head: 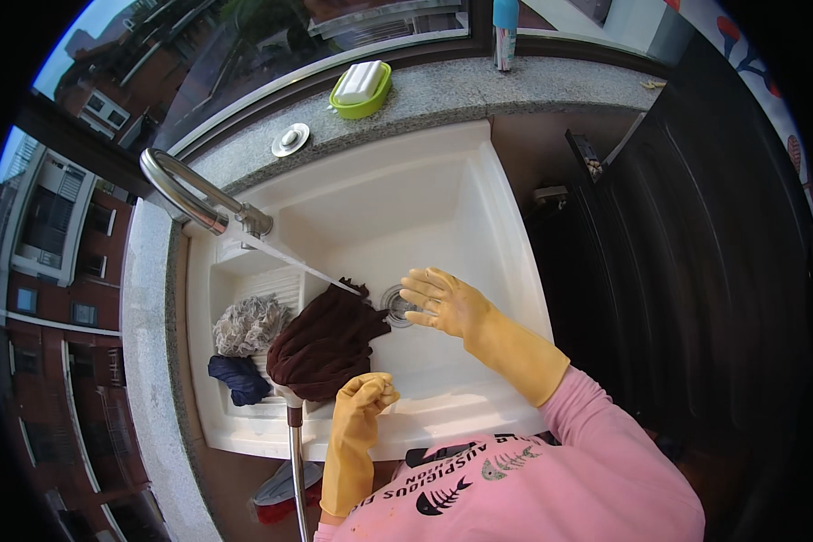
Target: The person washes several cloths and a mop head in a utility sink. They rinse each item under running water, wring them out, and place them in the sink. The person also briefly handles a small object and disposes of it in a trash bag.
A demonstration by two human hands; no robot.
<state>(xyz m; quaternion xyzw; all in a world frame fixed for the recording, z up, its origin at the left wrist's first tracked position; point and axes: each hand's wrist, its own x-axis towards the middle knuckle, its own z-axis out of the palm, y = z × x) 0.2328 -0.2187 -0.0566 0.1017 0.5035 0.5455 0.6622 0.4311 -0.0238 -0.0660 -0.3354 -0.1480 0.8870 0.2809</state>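
In a yellow rubber glove, my right hand [444,305] is spread over the white sink basin [393,210], close to the metal drain [398,306]. My left hand [369,396], gloved alike, is curled at the sink's near edge with nothing visible in it. To its left a dark brown cloth mop head [325,345] lies partly in the basin, joined to a metal pole [297,461]. Neither hand touches the mop. A curved metal faucet [183,193] sends a stream of water [298,261] onto the brown cloth.
On the ribbed washboard part lie a grey shaggy cloth [251,325] and a navy cloth [240,381]. The stone ledge [433,88] bears a green soap dish [372,105] with white soap [360,81] and a spray can [505,37]. A grey-and-red brush or shoe [281,491] is below the sink.
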